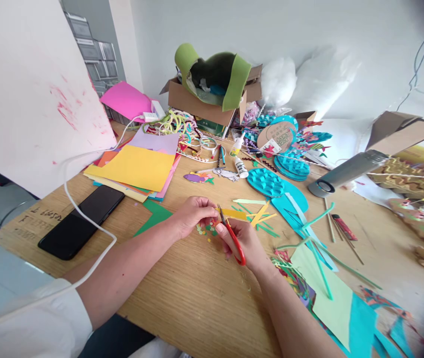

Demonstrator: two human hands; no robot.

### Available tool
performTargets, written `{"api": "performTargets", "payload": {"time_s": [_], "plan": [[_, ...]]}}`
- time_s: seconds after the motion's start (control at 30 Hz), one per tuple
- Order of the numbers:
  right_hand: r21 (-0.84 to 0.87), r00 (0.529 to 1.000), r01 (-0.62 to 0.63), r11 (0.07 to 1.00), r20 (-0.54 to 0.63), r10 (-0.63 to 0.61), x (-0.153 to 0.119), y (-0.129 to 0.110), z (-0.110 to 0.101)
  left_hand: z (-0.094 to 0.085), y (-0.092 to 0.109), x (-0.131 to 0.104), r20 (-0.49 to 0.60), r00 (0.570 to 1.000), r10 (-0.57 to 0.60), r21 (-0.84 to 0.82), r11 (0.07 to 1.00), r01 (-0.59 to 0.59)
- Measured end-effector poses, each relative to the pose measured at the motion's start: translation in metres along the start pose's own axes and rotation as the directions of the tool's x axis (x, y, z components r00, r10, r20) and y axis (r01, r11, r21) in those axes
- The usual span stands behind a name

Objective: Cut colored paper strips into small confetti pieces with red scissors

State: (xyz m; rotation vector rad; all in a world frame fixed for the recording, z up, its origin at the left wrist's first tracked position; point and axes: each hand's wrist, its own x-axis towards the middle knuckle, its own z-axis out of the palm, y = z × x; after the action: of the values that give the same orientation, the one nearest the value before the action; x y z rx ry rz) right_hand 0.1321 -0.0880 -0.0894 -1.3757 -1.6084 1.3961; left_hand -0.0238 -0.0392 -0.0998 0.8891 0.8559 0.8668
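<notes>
cut bits (202, 231) lie on the counter (182, 288), while the yellow strip (236, 214), apparently pinched in my left hand (199, 217), remains; my right hand (250, 242) grips scissors (235, 240).

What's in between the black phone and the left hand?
A piece of green paper lies between the black phone and the left hand; the head view shows it.

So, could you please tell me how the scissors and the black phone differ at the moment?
The scissors are held in the right hand, while the phone lies flat on the table. The scissors have red handles, whereas the phone's visible face is black. In the picture, the phone takes up more space than the scissors.
</notes>
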Motion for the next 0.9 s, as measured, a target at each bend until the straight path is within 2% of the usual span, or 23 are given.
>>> {"api": "performTargets", "payload": {"time_s": [0.2, 0.43, 0.53, 0.9], "plan": [[-0.005, 1.0, 0.0, 1.0, 0.0, 0.0, 0.0002, -0.0018, -0.0004, -0.0007, 0.0005, 0.0001, 0.008, 1.0, -0.001, 0.031, 1.0, 0.0], [0.034, 0.999, -0.041, 0.999, -0.029, 0.042, 0.0001, 0.0001, 0.0013, 0.0, 0.0011, 0.0, 0.005, 1.0, -0.005, -0.018, 1.0, 0.005], [0.056, 0.999, -0.003, 0.998, -0.046, 0.006, 0.0003, 0.0029, 0.0021, -0.0005, 0.0003, 0.0, 0.007, 1.0, 0.001, -0.027, 1.0, -0.001], [0.033, 0.999, -0.024, 0.999, -0.035, 0.025, 0.0001, 0.0003, 0.0014, -0.0021, -0.0016, 0.0013, 0.003, 0.999, 0.032, 0.024, 0.999, -0.032]]}}
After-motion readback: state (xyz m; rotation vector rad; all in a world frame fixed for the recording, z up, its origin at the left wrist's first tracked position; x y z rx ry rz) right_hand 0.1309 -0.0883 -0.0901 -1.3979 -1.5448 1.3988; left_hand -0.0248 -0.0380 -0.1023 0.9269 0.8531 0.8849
